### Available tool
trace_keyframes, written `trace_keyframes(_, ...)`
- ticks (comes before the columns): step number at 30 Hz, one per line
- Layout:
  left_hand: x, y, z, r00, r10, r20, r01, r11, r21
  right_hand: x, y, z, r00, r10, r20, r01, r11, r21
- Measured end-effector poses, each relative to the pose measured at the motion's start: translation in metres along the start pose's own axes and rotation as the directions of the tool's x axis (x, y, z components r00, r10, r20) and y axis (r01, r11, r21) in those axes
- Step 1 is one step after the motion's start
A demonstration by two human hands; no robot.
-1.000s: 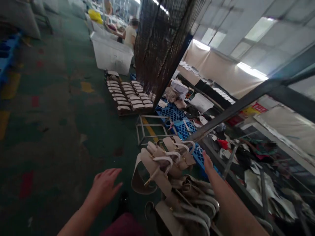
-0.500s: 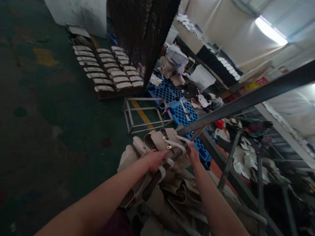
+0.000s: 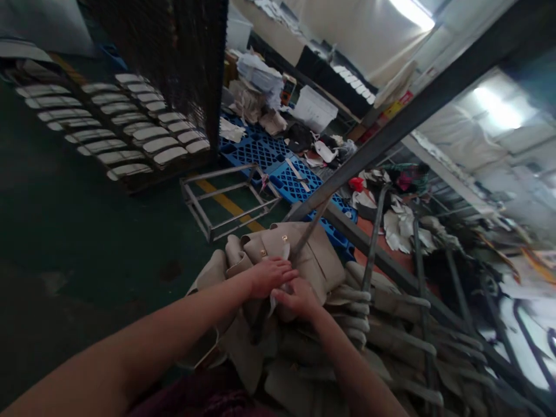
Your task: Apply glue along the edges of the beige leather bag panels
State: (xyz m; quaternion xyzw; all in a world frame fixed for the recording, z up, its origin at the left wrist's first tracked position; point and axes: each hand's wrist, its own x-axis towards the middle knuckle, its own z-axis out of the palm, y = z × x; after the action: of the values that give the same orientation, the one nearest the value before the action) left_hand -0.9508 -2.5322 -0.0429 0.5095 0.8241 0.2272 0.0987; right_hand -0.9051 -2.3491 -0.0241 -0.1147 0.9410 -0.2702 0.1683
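Note:
A row of beige handbags (image 3: 299, 255) hangs by pale straps along a dark metal rail (image 3: 377, 231) in front of me. My left hand (image 3: 270, 275) lies on the nearest bag, its fingers curled over the bag's top edge. Touching it from the right, my right hand (image 3: 297, 299) is closed on the same bag's strap or edge. More beige bags (image 3: 391, 324) are packed along the rail to the right and below my forearms.
An empty metal frame (image 3: 226, 200) lies on the dark green floor ahead. Blue plastic pallets (image 3: 278, 165) sit beyond it with scraps and paper. Rows of pale shoe soles (image 3: 113, 130) cover a board at left. A dark mesh panel (image 3: 174, 52) stands behind them.
Both hands came in from open air onto the nearest bag and now meet on it. The view tilted down and to the right along the rail.

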Motion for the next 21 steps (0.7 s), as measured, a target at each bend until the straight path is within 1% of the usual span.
trace_keyframes(4, -0.031, 0.020, 0.007, 0.999, -0.042, 0.020, 0.041, 0.998, 0.039, -0.030, -0.036, 0.020, 0.998, 0.069, 0.000, -0.069, 0.998, -0.006)
trace_keyframes(7, -0.051, 0.037, 0.011, 0.997, -0.078, 0.010, 0.078, 0.995, 0.063, -0.044, -0.054, 0.039, 0.984, 0.161, -0.072, -0.164, 0.985, -0.049)
trace_keyframes(9, -0.061, 0.048, 0.010, 0.991, -0.136, 0.011, 0.135, 0.989, 0.061, -0.054, -0.064, 0.051, 0.968, 0.213, -0.130, -0.227, 0.968, -0.105)
trace_keyframes(11, -0.070, 0.059, 0.007, 0.980, -0.196, 0.039, 0.194, 0.980, 0.046, -0.067, -0.073, 0.061, 0.962, 0.203, -0.181, -0.227, 0.966, -0.122)
trace_keyframes(13, -0.076, 0.068, 0.005, 0.969, -0.234, 0.074, 0.232, 0.972, 0.037, -0.086, -0.079, 0.068, 0.960, 0.134, -0.246, -0.161, 0.982, -0.096)
trace_keyframes(14, -0.079, 0.072, 0.004, 0.966, -0.245, 0.080, 0.243, 0.969, 0.039, -0.098, -0.080, 0.069, 0.951, 0.098, -0.293, -0.128, 0.988, -0.086)
trace_keyframes(15, -0.081, 0.075, 0.004, 0.965, -0.249, 0.081, 0.246, 0.968, 0.045, -0.112, -0.079, 0.070, 0.935, 0.071, -0.347, -0.108, 0.990, -0.088)
trace_keyframes(17, -0.085, 0.084, 0.005, 0.970, -0.230, 0.079, 0.225, 0.972, 0.069, -0.144, -0.068, 0.065, 0.882, 0.056, -0.469, -0.124, 0.985, -0.117)
trace_keyframes(19, -0.088, 0.095, 0.005, 0.979, -0.184, 0.081, 0.177, 0.980, 0.094, -0.179, -0.043, 0.054, 0.801, 0.083, -0.593, -0.196, 0.972, -0.128)
trace_keyframes(21, -0.093, 0.106, 0.006, 0.984, -0.159, 0.082, 0.150, 0.983, 0.109, -0.211, -0.008, 0.037, 0.706, 0.145, -0.693, -0.288, 0.953, -0.093)
